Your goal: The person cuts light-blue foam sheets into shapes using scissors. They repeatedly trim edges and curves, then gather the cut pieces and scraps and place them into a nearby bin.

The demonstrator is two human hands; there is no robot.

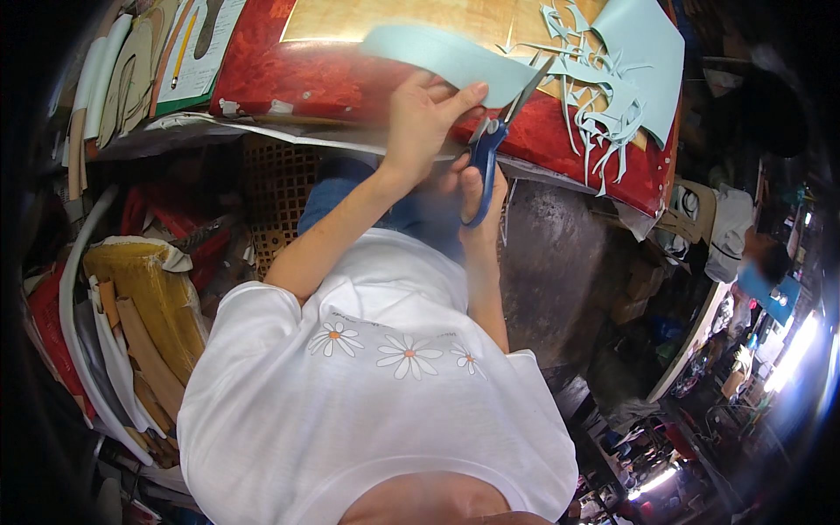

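Note:
My left hand (423, 118) pinches a curved, pale blue strip of sheet material (437, 54) between thumb and fingers. The strip's left end is smeared by motion. My right hand (479, 188) is wrapped round the blue handles of a pair of scissors (486, 150). Their metal blades point up and to the right, right at the strip's right end; whether they touch it I cannot tell. Both hands are over the near edge of a red-covered table (341, 96). Beyond the blades lies a tangle of thin pale blue offcuts (604, 96), with a larger pale blue sheet (652, 52) beside it.
A tan board (332, 22) lies on the table. At the far left are a written sheet (201, 52), a yellow pencil (184, 52) and brown cut-out patterns (131, 79). Rolled sheets (140, 350) and a yellow block (144, 289) stand at left. Cluttered shelving (700, 437) fills the right.

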